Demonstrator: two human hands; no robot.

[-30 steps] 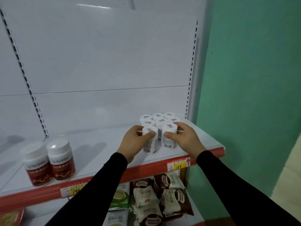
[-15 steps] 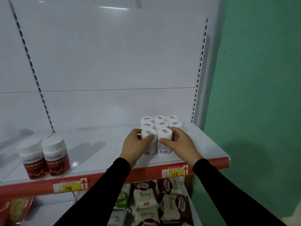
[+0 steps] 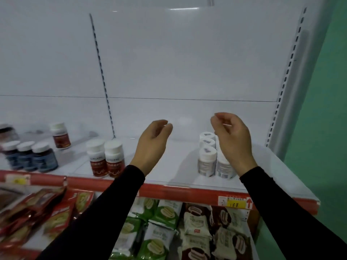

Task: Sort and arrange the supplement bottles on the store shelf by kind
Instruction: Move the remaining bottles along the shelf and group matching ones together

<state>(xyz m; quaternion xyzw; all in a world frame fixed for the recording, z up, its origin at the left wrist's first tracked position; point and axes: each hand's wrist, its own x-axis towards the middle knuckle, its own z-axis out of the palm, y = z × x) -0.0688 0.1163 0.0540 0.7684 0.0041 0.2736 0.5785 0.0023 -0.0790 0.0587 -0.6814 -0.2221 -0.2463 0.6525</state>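
Hovering empty, loosely curled: left hand (image 3: 153, 145), right hand (image 3: 231, 139). Standing grouped by kind at shelf (image 3: 169, 171) right corner: white bottles (image 3: 207, 160).

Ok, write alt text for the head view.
Two empty hands, left hand and right hand, hover loosely curled above a white shelf. White bottles stand in rows behind the right hand; two red bottles and blue bottles stand further left.

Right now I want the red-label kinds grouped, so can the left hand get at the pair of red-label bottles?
Probably yes. The left hand hangs open and empty just right of the red-label bottles, which stand at the shelf front edge with nothing between them and the hand.
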